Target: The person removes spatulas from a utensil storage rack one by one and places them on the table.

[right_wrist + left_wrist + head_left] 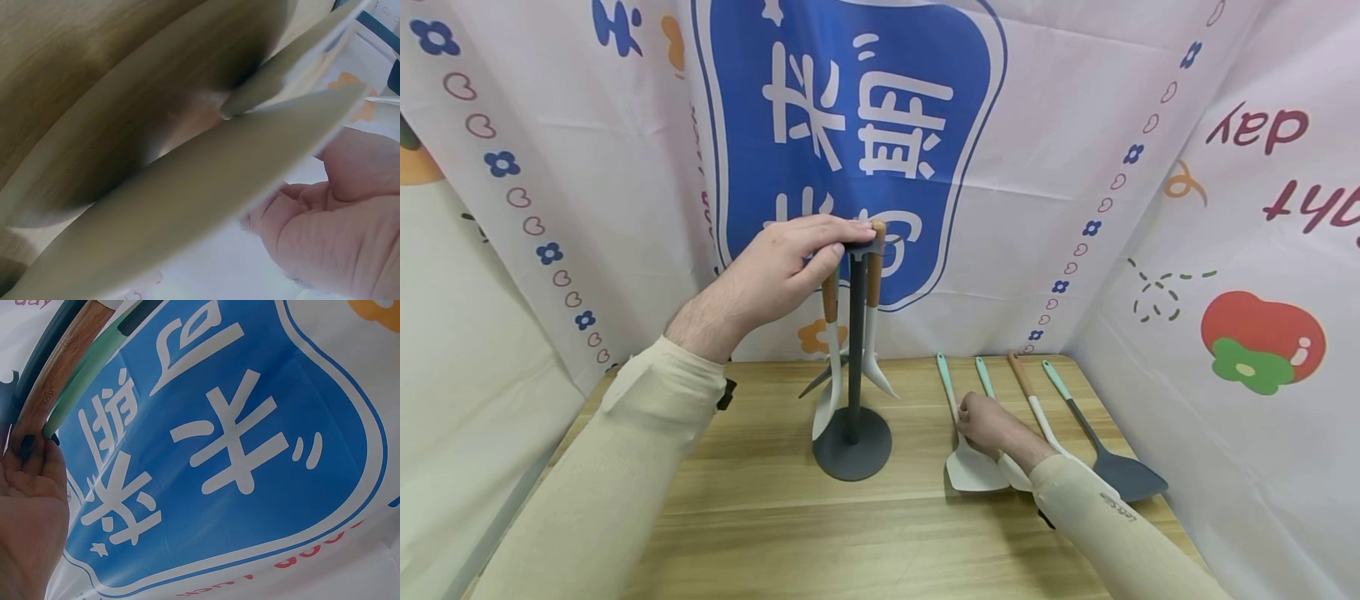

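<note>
Left hand [790, 258] tops rack [854, 367] | right hand [990, 423] grips turner [973, 472] | three utensils [1023, 377] alongside

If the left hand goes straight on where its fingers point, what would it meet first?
Probably the wooden handle hanging at the right side of the stand. The left hand lies on the stand's top, fingertips aimed at that handle's upper end; depth is unclear, they may be touching.

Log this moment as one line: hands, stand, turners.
Left hand: rests atop utensil stand | right hand: at shaft of row's leftmost white turner, grip unclear | dark turner: on table, far right
</note>
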Action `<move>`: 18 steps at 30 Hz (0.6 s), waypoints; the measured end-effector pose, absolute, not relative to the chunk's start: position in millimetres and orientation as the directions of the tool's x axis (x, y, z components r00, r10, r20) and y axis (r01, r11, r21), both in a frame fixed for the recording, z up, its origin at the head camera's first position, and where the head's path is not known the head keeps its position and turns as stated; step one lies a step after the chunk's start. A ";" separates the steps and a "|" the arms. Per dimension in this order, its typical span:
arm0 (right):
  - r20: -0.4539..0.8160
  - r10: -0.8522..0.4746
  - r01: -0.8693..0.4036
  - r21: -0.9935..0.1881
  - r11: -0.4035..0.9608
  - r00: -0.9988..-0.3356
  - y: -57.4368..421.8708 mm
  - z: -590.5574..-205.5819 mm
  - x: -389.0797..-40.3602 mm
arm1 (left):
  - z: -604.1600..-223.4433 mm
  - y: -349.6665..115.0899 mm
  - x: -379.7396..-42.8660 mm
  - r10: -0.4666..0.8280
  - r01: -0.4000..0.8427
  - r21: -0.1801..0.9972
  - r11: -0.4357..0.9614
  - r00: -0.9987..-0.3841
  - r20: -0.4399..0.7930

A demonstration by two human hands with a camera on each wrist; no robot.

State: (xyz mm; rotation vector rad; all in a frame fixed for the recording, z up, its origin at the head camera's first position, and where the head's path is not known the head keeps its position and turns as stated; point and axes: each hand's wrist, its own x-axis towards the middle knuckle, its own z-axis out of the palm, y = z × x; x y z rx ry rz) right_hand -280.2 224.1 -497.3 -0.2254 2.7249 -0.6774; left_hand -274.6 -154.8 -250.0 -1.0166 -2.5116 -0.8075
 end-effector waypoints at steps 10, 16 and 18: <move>-0.144 -0.195 -0.084 -0.554 0.828 -0.970 211.9 -490.6 -284.4 | -250.3 -154.5 -275.5 0.535 0.718 0.377 0.585 -0.691 0.487; -0.042 -0.205 -0.139 -0.604 0.785 -0.978 197.3 -477.9 -286.1 | -250.6 -154.7 -276.0 0.532 0.716 0.371 0.591 -0.692 0.488; -0.018 -0.212 -0.157 -0.611 0.776 -0.977 192.8 -474.1 -286.1 | -250.8 -154.6 -276.1 0.532 0.715 0.370 0.593 -0.693 0.487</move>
